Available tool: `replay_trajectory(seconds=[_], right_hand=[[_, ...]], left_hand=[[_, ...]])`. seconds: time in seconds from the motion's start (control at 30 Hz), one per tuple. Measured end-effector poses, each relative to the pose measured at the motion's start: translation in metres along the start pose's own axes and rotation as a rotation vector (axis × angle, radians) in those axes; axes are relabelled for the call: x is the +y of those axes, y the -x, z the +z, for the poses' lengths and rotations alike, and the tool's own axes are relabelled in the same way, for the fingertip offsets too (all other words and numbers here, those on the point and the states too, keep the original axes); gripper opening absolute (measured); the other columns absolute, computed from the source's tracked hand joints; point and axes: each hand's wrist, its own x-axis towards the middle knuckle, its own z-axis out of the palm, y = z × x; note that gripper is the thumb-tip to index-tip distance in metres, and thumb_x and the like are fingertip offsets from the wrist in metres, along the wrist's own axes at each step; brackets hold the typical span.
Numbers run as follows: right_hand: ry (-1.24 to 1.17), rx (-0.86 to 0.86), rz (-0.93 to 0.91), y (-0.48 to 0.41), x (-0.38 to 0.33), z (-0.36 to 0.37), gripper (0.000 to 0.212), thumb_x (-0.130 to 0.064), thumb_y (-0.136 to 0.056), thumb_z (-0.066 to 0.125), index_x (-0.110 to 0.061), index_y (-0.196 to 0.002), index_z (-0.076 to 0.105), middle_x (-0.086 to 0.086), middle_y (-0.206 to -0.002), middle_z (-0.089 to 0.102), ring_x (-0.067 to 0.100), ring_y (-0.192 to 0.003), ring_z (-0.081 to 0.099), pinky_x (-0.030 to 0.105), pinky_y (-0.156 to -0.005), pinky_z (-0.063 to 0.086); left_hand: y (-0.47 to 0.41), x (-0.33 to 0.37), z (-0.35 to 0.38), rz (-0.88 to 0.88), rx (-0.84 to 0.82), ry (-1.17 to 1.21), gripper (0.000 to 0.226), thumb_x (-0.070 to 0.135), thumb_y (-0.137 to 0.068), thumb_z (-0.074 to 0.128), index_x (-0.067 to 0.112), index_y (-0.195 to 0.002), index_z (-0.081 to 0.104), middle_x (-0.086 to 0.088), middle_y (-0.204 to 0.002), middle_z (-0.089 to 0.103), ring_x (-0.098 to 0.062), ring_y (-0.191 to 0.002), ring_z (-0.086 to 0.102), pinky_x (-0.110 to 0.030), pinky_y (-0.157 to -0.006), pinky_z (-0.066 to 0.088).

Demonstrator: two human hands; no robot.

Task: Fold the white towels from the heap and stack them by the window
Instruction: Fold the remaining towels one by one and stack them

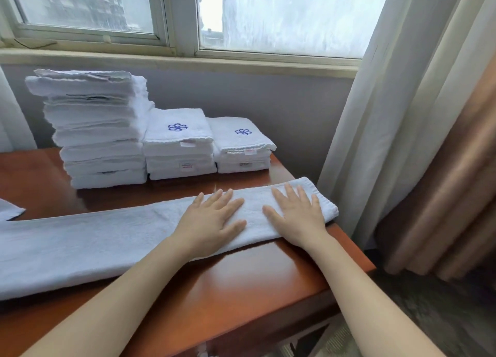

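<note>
Three stacks [178, 144] of folded towels stand under the window [281, 18]. My left grip [212, 222] and right grip [295, 217] press flat, fingers straight, on a long towel [80, 244] across the bench [241, 284], not yet folded short.

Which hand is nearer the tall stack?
Left. The left hand presses the towel in front and right of the tall stack; the right hand lies farther right, near the towel's end.

Soft daylight from the window [281, 15] (edges bowed), glare on the table [241, 289].
</note>
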Motion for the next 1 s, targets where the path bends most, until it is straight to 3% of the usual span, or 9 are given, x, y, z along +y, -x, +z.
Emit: replay_trajectory(seconds=[0.07,0.13,0.2,0.27,0.47,0.67,0.87,1.0], right_hand=[[0.015,-0.008,0.013,0.002,-0.003,-0.003,0.065,-0.064,-0.097,0.024,-0.037,-0.156,0.018,-0.002,-0.166,0.005,0.022,-0.152,-0.003,0.05,-0.12,-0.007],[-0.003,-0.004,0.023,0.006,-0.011,-0.007,0.063,-0.058,-0.099,0.025,-0.033,-0.157,0.018,0.0,-0.166,0.007,0.023,-0.152,-0.001,0.052,-0.121,-0.006],[-0.079,0.043,-0.019,0.014,-0.026,-0.009,0.059,-0.051,-0.102,0.027,-0.03,-0.157,0.02,0.0,-0.166,0.011,0.02,-0.152,0.001,0.051,-0.121,-0.004],[-0.185,0.08,-0.12,0.025,-0.047,-0.007,0.055,-0.045,-0.104,0.03,-0.03,-0.156,0.022,-0.002,-0.165,0.016,0.015,-0.152,0.004,0.047,-0.121,-0.004],[-0.291,-0.003,-0.451,0.05,-0.136,0.009,0.052,-0.038,-0.105,0.034,-0.027,-0.155,0.026,-0.01,-0.16,0.028,0.011,-0.151,0.01,0.041,-0.122,-0.004],[-0.267,-0.056,-0.679,0.057,-0.235,0.028,0.051,-0.041,-0.105,0.033,-0.026,-0.154,0.029,-0.005,-0.16,0.029,0.014,-0.151,0.013,0.039,-0.122,-0.003],[-0.218,-0.117,-0.772,0.06,-0.306,0.047,0.055,-0.044,-0.104,0.031,-0.027,-0.155,0.023,-0.007,-0.161,0.025,0.017,-0.152,0.011,0.046,-0.122,-0.002],[-0.126,-0.104,-0.761,0.055,-0.325,0.061,0.054,-0.048,-0.102,0.029,-0.029,-0.152,0.026,-0.004,-0.16,0.024,0.021,-0.152,0.006,0.051,-0.121,-0.001]], left_hand=[[0.001,0.001,0.0,0.013,0.042,0.052,0.061,0.063,-0.098,0.028,0.039,-0.154,0.022,0.01,-0.164,0.01,-0.009,-0.151,0.005,-0.039,-0.123,0.0],[0.008,0.003,-0.004,0.002,0.138,0.281,0.049,0.05,-0.099,0.045,0.035,-0.145,0.044,0.011,-0.157,0.034,-0.011,-0.147,0.026,-0.036,-0.121,0.016],[0.021,0.005,-0.012,-0.022,0.296,0.525,0.03,0.033,-0.097,0.056,0.032,-0.127,0.062,0.015,-0.135,0.058,-0.006,-0.127,0.049,-0.033,-0.109,0.038],[0.041,0.004,-0.023,-0.034,0.428,0.519,0.024,0.024,-0.096,0.057,0.031,-0.117,0.067,0.018,-0.121,0.065,-0.001,-0.113,0.056,-0.029,-0.097,0.046],[0.122,-0.051,-0.051,-0.219,0.526,0.393,0.02,0.024,-0.093,0.058,0.033,-0.107,0.069,0.022,-0.109,0.066,0.004,-0.105,0.058,-0.023,-0.088,0.048],[0.208,-0.13,-0.077,-0.535,0.494,0.168,0.021,0.027,-0.093,0.057,0.031,-0.111,0.068,0.018,-0.12,0.064,-0.004,-0.115,0.054,-0.024,-0.085,0.04],[0.257,-0.182,-0.088,-0.752,0.516,0.064,0.033,0.026,-0.093,0.058,0.025,-0.125,0.061,0.006,-0.131,0.056,-0.018,-0.12,0.051,-0.034,-0.089,0.045],[0.268,-0.202,-0.08,-0.926,0.434,0.048,0.053,0.043,-0.096,0.053,0.02,-0.142,0.041,-0.003,-0.142,0.041,-0.025,-0.126,0.047,-0.04,-0.095,0.045]])
